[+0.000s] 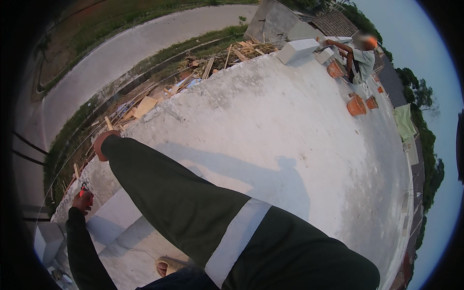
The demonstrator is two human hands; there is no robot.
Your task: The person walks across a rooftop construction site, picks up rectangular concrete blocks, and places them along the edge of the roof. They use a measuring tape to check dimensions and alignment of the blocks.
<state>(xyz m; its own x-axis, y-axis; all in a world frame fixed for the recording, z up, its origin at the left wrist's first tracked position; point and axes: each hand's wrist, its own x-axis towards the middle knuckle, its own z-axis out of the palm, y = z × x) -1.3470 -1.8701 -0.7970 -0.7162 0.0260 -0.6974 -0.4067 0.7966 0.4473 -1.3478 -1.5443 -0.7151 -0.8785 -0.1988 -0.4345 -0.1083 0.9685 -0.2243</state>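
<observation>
Near the slab's left edge, my left hand [85, 205] is closed around red-handled pliers [83, 192], their dark head pointing up and away from me. My right arm, in a dark green sleeve with a pale band, stretches across the view. At its end, my right hand [100, 145] is bent down at the edge of the concrete slab [251, 125]; its fingers are mostly hidden, so what they touch does not show. A white block [113, 217] lies beside my left forearm, and another pale block [48, 239] stands at the lower left.
A thin string [159, 83] runs along the slab's outer edge. Beyond and below lie wood scraps [145, 106], grass and a road [140, 36]. At the far right, a person in an orange hat [362, 63] works beside white blocks [297, 50] and orange buckets [356, 105]. My sandalled foot [169, 266] is below.
</observation>
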